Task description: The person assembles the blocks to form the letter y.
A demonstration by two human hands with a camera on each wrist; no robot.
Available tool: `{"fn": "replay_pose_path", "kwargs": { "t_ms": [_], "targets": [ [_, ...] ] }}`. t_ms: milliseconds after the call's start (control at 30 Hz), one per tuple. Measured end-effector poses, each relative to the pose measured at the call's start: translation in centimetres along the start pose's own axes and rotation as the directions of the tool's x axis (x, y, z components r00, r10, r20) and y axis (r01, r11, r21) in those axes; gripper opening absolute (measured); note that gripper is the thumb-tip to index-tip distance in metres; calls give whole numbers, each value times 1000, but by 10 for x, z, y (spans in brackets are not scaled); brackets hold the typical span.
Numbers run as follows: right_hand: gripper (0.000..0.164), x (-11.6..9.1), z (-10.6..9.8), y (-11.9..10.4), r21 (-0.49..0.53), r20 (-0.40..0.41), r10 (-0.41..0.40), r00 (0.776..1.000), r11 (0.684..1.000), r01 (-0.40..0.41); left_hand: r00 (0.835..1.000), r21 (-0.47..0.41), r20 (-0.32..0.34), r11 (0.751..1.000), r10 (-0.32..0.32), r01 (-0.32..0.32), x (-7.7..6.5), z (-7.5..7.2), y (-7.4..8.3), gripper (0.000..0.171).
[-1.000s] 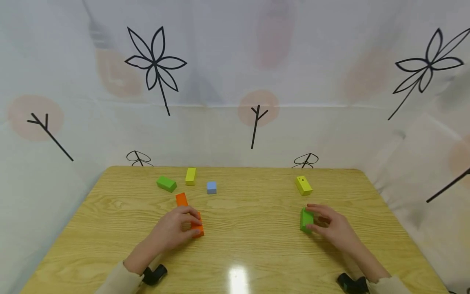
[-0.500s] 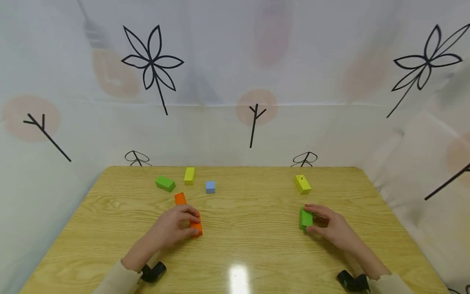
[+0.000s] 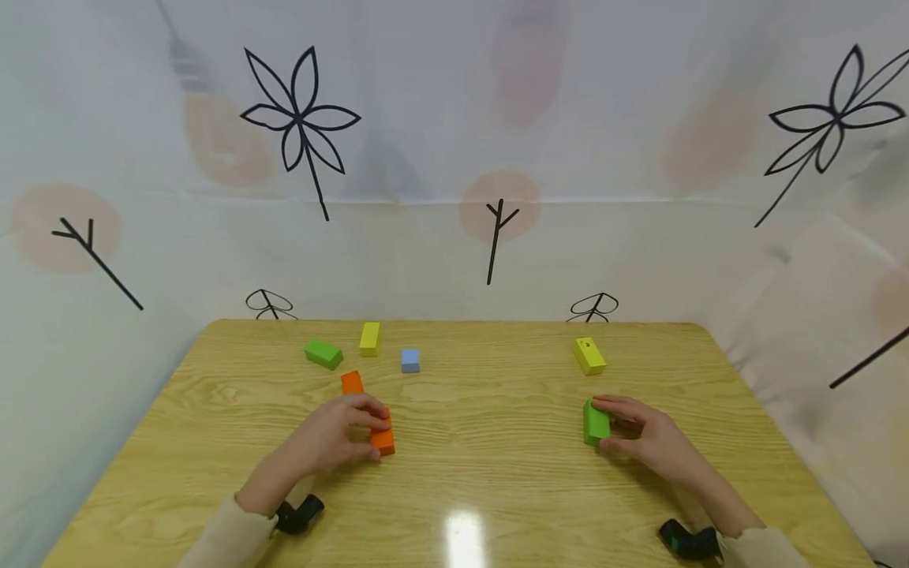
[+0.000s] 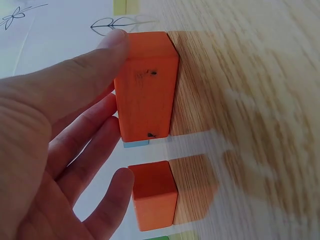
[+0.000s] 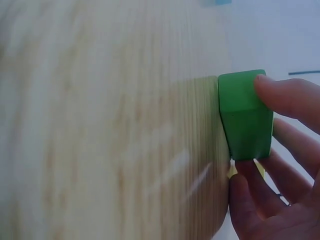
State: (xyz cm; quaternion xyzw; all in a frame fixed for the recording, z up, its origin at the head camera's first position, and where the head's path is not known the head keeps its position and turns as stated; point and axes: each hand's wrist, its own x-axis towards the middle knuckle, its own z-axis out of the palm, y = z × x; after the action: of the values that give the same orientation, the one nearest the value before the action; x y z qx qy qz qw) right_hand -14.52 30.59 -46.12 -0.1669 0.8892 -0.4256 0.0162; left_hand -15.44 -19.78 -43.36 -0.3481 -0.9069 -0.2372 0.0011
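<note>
My left hand holds an orange wooden block on the table, with its thumb at the near end and its fingers over the far part. In the left wrist view, small dark marks show on this orange block, and the thumb sits at its corner. A second orange block lies just beyond that hand, partly hidden by it. To the right, my right hand grips a green block between thumb and fingers. The right wrist view shows the thumb on the edge of the green block.
Beyond the left hand lie another green block, a yellow block and a small blue cube. A yellow block with dark marks lies behind the right hand. A patterned white cloth rises along the back of the wooden table.
The left thumb has slid slightly off the face of the orange block toward its near corner. The right thumb has shifted slightly toward the near right corner of the green block. Both blocks stay put.
</note>
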Motion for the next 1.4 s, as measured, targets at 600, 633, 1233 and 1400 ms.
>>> {"fn": "replay_pose_path", "kwargs": {
  "t_ms": [600,633,1233,1400],
  "targets": [
    [56,15,15,-17,146,10,2,1000,989,-4,1000,-23,28,1000,-13,14,3,-3,3,31],
    [56,16,17,-18,155,11,4,1000,988,-6,1000,-22,27,1000,-12,12,3,-3,3,31],
    [56,51,42,-38,147,-1,65,998,987,-64,1000,-21,-5,999,25,-25,2,-3,0,33],
    [55,58,48,-44,171,-5,60,998,983,-59,999,-24,-16,999,30,-30,1,-2,-2,34]
  ]
}}
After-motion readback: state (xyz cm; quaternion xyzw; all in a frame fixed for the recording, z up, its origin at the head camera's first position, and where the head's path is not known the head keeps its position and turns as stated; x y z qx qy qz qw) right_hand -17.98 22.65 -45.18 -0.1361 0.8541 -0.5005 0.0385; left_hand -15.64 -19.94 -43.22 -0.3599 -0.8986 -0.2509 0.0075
